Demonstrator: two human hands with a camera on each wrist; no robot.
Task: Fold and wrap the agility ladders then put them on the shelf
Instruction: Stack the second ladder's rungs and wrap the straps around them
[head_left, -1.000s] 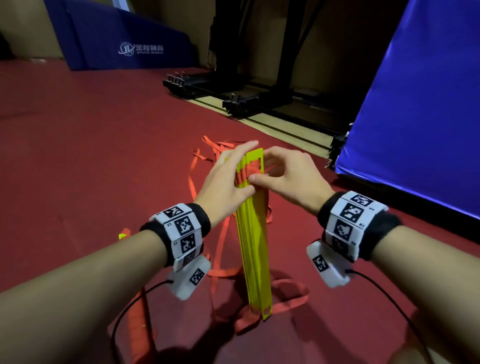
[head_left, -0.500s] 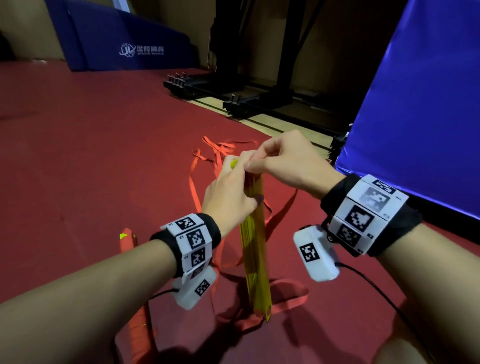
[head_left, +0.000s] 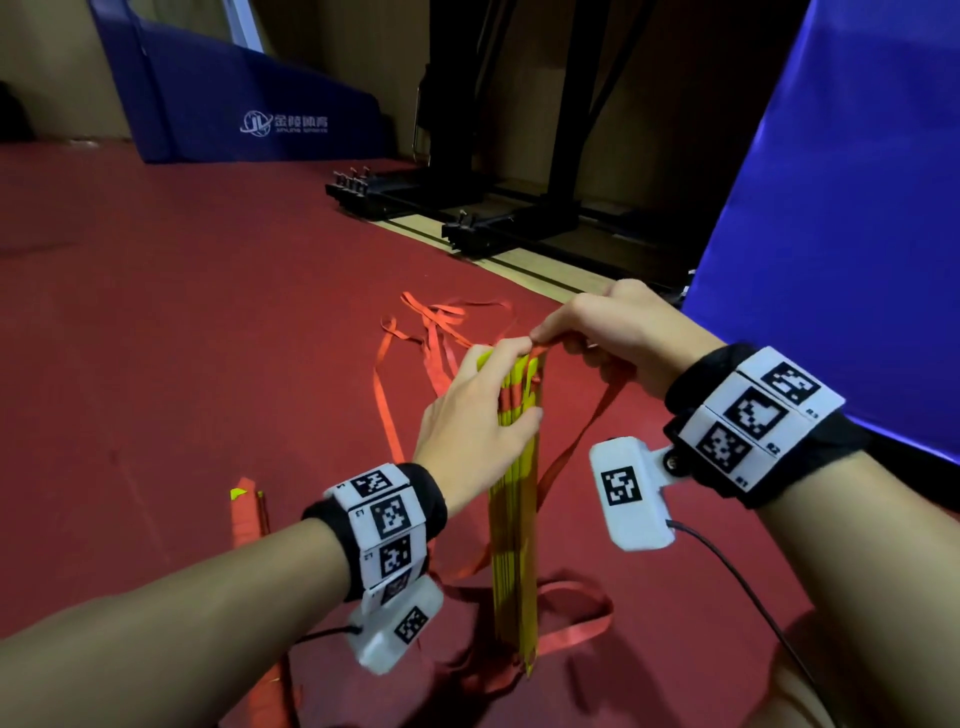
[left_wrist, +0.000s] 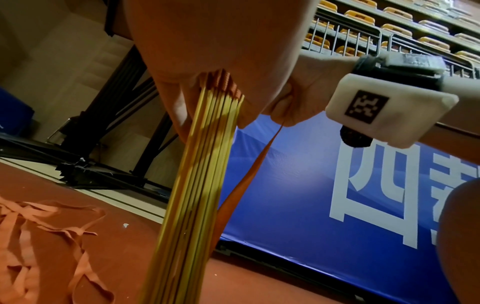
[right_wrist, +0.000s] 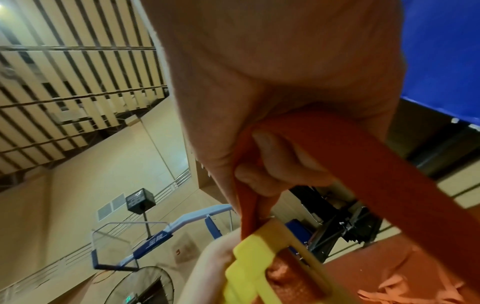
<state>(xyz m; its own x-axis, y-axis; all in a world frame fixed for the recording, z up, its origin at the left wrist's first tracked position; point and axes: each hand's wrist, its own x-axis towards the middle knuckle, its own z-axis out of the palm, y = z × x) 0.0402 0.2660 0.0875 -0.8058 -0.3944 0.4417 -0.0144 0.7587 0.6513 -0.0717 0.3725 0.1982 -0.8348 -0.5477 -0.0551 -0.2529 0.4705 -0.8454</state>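
A bundle of yellow ladder rungs (head_left: 514, 525) stands upright on the red floor, its foot resting on the ground. My left hand (head_left: 478, 415) grips the bundle near its top; the same rungs (left_wrist: 197, 174) run down from that hand in the left wrist view. Just above the top, my right hand (head_left: 608, 332) pinches an orange strap (head_left: 582, 431) that slants down to the right of the bundle. In the right wrist view the strap (right_wrist: 376, 174) passes between thumb and fingers, above the yellow rung ends (right_wrist: 249, 263).
Loose orange strap loops (head_left: 431, 332) lie on the floor behind and around the bundle. A second folded ladder (head_left: 244, 514) lies at the left. A blue padded wall (head_left: 841, 208) stands close at the right, black equipment bases (head_left: 467, 218) ahead, and a blue mat (head_left: 249, 104) at the far left.
My right hand has risen from the bundle's side to above its top, drawing the orange strap up and rightward. The left hand has kept its grip and the bundle stays upright.
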